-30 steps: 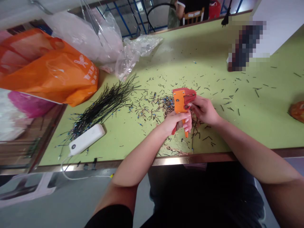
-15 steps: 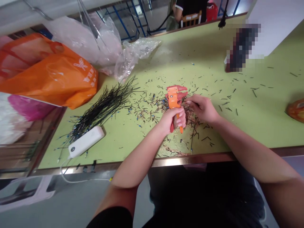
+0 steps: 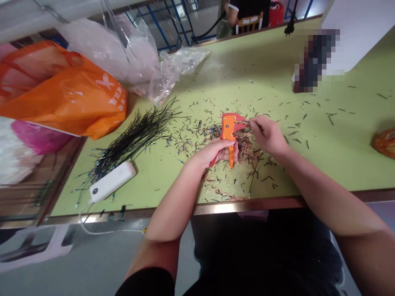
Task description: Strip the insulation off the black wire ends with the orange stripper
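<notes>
left hand (image 3: 212,153): clenched around the grip of an orange-and-red wire stripper (image 3: 228,128), lower handles largely hidden behind the fingers. tool held upright above the middle of the desk (image 3: 327,164), nearer the front edge than the far edge, tip of its orange lever showing below the hand.

right hand (image 3: 268,134): fingertips pinched on a thin wire (image 3: 242,122), just beside the stripper's head; wire colour hard to make out at this size, and its end not clearly readable against the red jaws, so whether it sits inside them cannot be told.

under and around both hands: scattered wire offcuts (image 3: 191,137), some blue-tipped, among fine copper-coloured strands (image 3: 247,152).

toward the left edge of the desk: a loose bundle of black wires (image 3: 132,144), blue ends fanned out, touching a white power bank (image 3: 112,181) near the front left corner, its white cable (image 3: 92,228) hanging below the desk.

past the left edge: an orange plastic bag (image 3: 70,98), a clear plastic bag (image 3: 166,78) and a pink bag (image 3: 33,137).

far right: a pixelated object (image 3: 314,61), unidentifiable; an orange item (image 3: 385,144) cut off by the frame.

beyond the far edge: a seated person (image 3: 248,10), cut off at the top.
</notes>
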The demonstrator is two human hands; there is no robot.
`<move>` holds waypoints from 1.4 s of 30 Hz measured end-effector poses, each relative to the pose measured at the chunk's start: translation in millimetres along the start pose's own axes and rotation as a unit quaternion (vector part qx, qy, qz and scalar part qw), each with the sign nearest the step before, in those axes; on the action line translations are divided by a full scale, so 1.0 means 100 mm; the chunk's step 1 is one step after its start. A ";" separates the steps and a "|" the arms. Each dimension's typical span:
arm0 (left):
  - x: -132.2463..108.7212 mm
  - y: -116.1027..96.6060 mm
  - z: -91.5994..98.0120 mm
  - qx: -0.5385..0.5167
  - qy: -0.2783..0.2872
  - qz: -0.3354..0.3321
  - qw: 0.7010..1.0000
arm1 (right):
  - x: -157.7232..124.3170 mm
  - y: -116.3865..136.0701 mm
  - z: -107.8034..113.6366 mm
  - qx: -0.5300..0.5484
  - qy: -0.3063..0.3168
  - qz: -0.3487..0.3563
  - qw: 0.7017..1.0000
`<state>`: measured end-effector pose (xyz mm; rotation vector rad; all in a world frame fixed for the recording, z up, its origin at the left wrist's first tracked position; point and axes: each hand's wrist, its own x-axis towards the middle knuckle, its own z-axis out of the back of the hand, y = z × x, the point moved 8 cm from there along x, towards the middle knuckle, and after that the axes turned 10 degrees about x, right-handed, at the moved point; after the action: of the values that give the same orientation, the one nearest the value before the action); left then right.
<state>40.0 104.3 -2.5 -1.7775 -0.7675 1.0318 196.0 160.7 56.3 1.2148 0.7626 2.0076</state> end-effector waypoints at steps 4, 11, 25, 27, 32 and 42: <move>0.00 0.01 -0.02 0.012 0.002 0.002 1.000 | 0.00 0.05 -0.04 -0.003 0.024 0.024 0.999; 0.02 0.04 -0.05 0.025 -0.001 -0.001 1.000 | 0.00 0.11 -0.06 -0.035 0.050 0.027 0.998; 0.05 0.05 -0.20 0.021 -0.009 -0.030 0.999 | 0.00 0.20 0.00 -0.024 0.021 0.031 0.999; 0.09 0.07 -0.23 0.009 -0.011 -0.040 0.999 | 0.00 0.17 0.00 -0.016 0.016 0.024 0.999; 0.15 0.11 -0.29 -0.004 -0.030 -0.062 0.998 | -0.01 0.10 -0.01 0.004 0.001 0.017 1.000; 0.12 0.15 -0.37 -0.051 -0.070 -0.038 0.996 | -0.02 0.15 0.01 0.019 -0.028 0.045 0.998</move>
<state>79.4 93.8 -11.9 -1.7611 -0.9832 1.0911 194.5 150.6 67.1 1.3448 0.7332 2.0299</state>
